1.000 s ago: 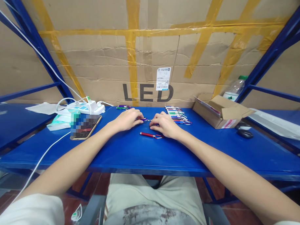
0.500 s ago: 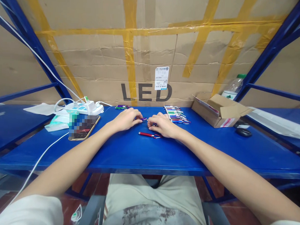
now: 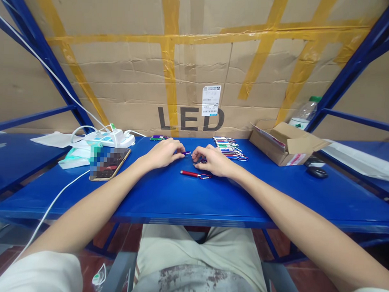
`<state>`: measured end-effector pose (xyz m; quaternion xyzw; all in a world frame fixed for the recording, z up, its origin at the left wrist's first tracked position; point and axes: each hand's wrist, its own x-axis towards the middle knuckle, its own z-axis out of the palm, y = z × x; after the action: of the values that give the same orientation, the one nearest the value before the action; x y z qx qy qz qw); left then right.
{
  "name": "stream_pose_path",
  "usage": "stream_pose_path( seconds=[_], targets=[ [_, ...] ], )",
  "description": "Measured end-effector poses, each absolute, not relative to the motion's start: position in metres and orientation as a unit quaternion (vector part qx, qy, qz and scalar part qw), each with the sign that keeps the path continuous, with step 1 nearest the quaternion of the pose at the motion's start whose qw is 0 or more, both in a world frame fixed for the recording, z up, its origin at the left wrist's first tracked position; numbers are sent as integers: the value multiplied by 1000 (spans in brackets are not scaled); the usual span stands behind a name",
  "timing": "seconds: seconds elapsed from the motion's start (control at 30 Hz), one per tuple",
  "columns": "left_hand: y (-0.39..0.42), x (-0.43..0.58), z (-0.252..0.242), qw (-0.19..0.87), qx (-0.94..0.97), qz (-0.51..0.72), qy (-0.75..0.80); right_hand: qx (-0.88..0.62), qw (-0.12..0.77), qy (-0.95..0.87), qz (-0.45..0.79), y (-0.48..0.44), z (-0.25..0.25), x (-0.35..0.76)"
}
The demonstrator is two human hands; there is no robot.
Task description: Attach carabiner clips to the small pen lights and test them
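My left hand (image 3: 167, 152) is closed, with thumb and fingertips pinching a purple keychain penlight (image 3: 187, 153) whose narrow end points right. Facing it, my right hand (image 3: 212, 160) has curled fingers around something small and dark, mostly hidden by the fingers. A narrow gap separates the two hands. On the table just in front of them lies a red keychain penlight (image 3: 189, 174) with a carabiner clip at its right end. Beyond my right hand is a row of several similar penlights (image 3: 225, 143) in mixed colours. A few more penlights (image 3: 158, 138) lie behind my left hand.
On the blue table (image 3: 167, 200), a phone (image 3: 112, 165), a power strip (image 3: 110, 138) and a face mask (image 3: 76, 155) are at left. At right are an open cardboard box (image 3: 285, 143), a black mouse (image 3: 317, 172) and a plastic bottle (image 3: 306, 111). A large cardboard sheet (image 3: 126, 88) stands behind.
My right hand's thumb and fingers have parted slightly, showing a little more of the dark thing. My left hand keeps its pinch on the purple penlight. The view shifts slightly.
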<state>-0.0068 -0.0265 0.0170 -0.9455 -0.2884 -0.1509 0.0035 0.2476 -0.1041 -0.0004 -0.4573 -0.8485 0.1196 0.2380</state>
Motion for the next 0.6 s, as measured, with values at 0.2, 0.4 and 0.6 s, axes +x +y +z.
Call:
stream_pose_path(
  seconds=[0.2,0.4,0.6],
  targets=[
    [-27,-7,18,1,-941,-155,-301,-448,234,-854,125,-105,0,246],
    [-27,-6,18,-26,-936,-169,-308,-457,244,-847,115,-106,-1,239],
    [-28,-4,18,-59,-931,-188,-308,-459,260,-842,109,-101,-1,246]
  ],
)
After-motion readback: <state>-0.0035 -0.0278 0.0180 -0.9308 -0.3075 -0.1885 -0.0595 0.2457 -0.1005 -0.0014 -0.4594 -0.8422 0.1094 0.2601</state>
